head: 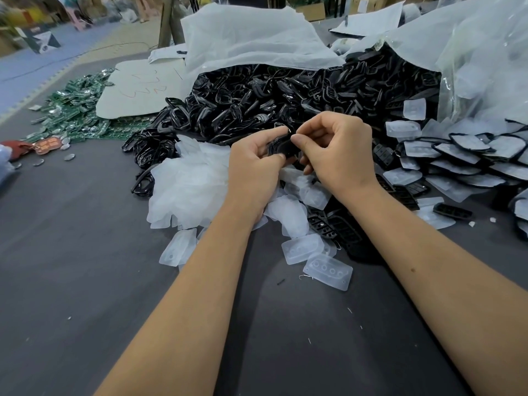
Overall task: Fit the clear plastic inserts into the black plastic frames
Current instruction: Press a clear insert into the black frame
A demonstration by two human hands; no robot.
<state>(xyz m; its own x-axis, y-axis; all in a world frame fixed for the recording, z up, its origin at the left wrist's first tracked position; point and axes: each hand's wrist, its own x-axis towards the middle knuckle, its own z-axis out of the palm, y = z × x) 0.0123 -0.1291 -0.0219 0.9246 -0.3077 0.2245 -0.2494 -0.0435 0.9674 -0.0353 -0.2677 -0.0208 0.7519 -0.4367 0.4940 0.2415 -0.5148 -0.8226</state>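
Item in hand: 1 glossy black plastic frame (281,146), above the loose heap of clear plastic inserts (188,184). Left hand (254,164) and right hand (335,155) both pinch it. Advice: press evenly round the rim. Containers: translucent white plastic sack (251,38), open, spilling black frames (285,95).

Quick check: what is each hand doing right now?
Left hand: grips the black frame.
Right hand: pinches the same black frame's top edge.
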